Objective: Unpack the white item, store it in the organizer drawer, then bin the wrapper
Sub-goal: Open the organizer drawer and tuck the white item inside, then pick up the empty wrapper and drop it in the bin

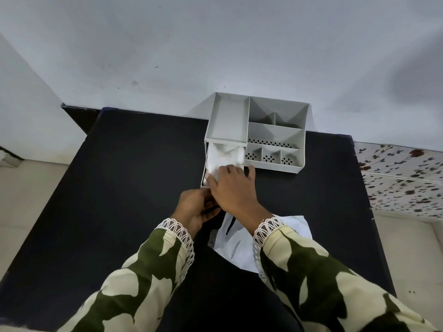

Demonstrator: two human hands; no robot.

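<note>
2 loose sleeves (148, 279) in olive-green and cream leaf print, white lace-looped cuffs (178, 232).

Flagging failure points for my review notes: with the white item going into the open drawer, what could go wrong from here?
1. The white item looks bunched above the drawer rim, so it may snag when the drawer closes.
2. The right hand fingers lie inside and could get pinched.
3. The wrapper lies under the sleeve and might be swept off.
</note>
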